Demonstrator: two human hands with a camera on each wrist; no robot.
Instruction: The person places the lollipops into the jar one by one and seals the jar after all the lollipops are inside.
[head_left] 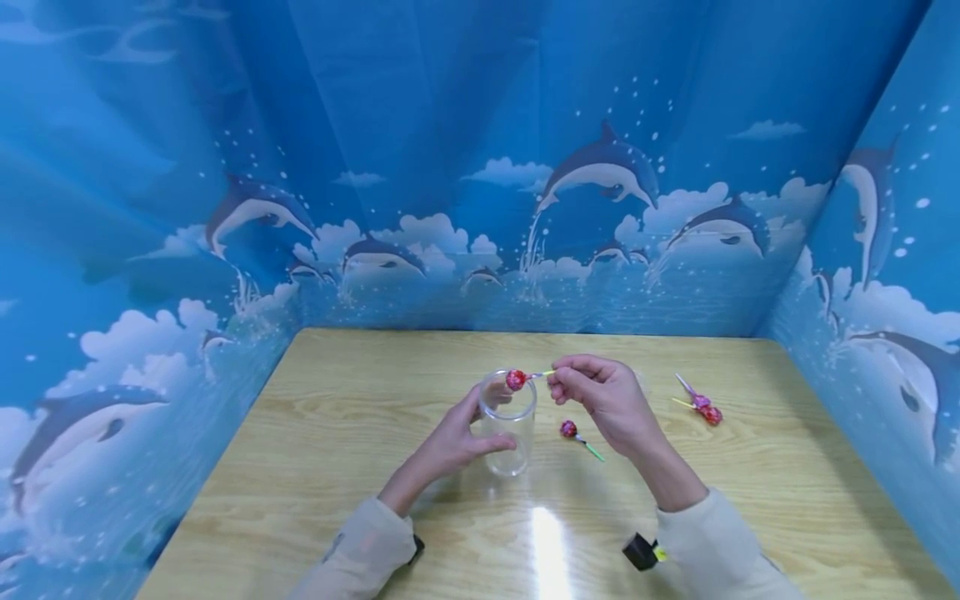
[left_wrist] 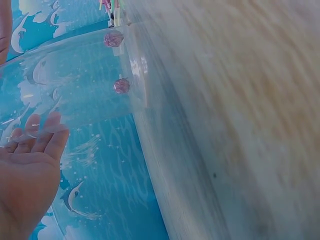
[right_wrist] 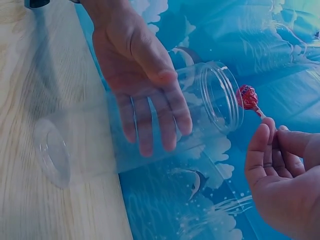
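Note:
A clear plastic jar [head_left: 508,446] stands upright on the table, its mouth uncovered. My left hand [head_left: 450,442] holds it round the side, thumb at the front and fingers behind the wall, as the right wrist view shows through the plastic [right_wrist: 85,135]. The right hand [head_left: 609,402] pinches a lollipop [head_left: 515,380] by its stick between thumb and fingertips. Its red wrapped head is right at the jar's rim, overlapping the mouth in the head view. In the right wrist view the lollipop head [right_wrist: 247,97] shows just outside the rim.
One lollipop with a green stick [head_left: 569,429] lies right of the jar. Further right, two lollipops [head_left: 707,409] lie together on the wooden table [head_left: 337,392]. A blue dolphin-print curtain [head_left: 450,167] surrounds the back and sides. Black wrist devices [head_left: 641,552] sit below the sleeves.

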